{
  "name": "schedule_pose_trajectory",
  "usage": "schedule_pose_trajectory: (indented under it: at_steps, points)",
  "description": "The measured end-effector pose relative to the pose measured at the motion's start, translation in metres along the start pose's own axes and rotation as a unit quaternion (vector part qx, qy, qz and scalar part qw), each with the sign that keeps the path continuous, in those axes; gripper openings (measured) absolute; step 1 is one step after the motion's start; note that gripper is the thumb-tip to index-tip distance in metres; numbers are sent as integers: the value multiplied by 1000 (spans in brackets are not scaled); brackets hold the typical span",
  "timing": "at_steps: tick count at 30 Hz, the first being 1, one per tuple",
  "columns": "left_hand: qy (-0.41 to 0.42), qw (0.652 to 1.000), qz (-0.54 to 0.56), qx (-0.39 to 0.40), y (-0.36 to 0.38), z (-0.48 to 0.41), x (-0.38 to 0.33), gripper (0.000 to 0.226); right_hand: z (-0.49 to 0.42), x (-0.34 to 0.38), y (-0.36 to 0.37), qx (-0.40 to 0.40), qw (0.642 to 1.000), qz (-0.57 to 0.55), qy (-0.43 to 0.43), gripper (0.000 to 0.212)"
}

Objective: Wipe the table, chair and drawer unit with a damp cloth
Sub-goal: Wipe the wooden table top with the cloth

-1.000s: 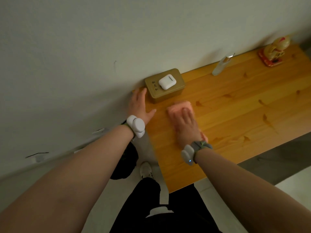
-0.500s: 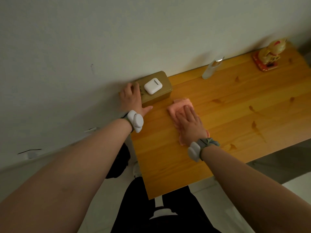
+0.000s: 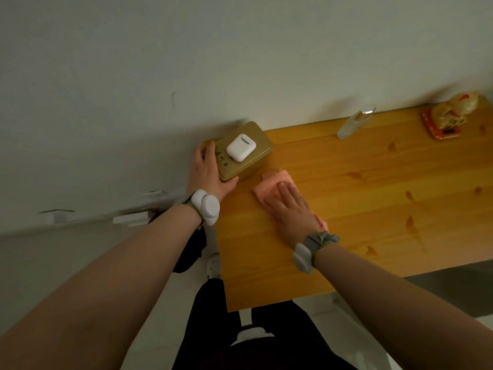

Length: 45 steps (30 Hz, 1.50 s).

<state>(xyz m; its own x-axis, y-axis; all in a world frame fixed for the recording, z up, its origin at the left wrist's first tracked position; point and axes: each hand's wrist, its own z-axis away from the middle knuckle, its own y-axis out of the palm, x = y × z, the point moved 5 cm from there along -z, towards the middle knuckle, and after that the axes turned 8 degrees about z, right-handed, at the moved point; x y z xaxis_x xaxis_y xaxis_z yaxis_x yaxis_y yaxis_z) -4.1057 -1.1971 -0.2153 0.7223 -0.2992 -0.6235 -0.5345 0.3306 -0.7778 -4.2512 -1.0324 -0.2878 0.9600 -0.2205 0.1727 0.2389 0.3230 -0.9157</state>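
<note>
Head view: low in the frame, 2 bare forearms reach up onto the wooden table (image 3: pixel 360 198). Right of centre, the right hand (image 3: pixel 292 208) lies flat with fingers straight, pressing the pink cloth (image 3: pixel 268 182) onto the tabletop. Just left of it, the left hand (image 3: pixel 206 173) clasps a gold tin (image 3: pixel 256 162) (thumb along its front edge, fingers over its left end), which has a white earbud case (image 3: pixel 241 147) on top. Farther off, at upper right by the wall, stand a clear bottle (image 3: pixel 351 124) and a gold cat figurine (image 3: pixel 450 113).
</note>
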Motion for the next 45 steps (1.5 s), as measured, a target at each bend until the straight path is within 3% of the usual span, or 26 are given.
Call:
schedule_pose_trajectory:
  at_steps: [7,17,19,21,23,25,29,32,34,39,42,45]
  points:
    - [-74,995,-16,-65,-62,43,60,89,-49,60,-18,22,993,42,-110,54]
    - [-95,992,-11,-77,-83,60,85,92,-132,88,-40,32,994,33,-103,58]
    - [-84,994,-3,-65,-77,54,77,92,-132,71,-42,40,995,48,-81,72]
    - [-70,996,3,-52,-69,47,68,92,-127,49,-45,61,994,82,-47,111]
    - [-57,998,9,-37,-59,39,57,92,-121,21,-53,68,995,70,1,132]
    - [-46,999,10,-19,-49,31,46,91,-116,-10,-58,61,996,44,49,130]
    - [-25,1000,4,10,-27,15,25,93,-100,-73,-62,64,984,-29,163,100]
    - [-6,1000,0,26,-8,5,9,96,-75,-98,-55,62,973,-46,218,99]
    - [2,999,2,41,7,-4,-2,97,-52,-98,-46,34,973,-22,228,94]
    - [11,999,3,42,23,-20,-15,97,-14,-60,-20,-4,988,-13,156,68]
    - [12,999,-2,48,30,-28,-19,98,-27,-68,-21,26,994,32,100,79]
    - [11,998,-2,61,34,-33,-20,99,-68,-97,-34,58,992,39,107,109]
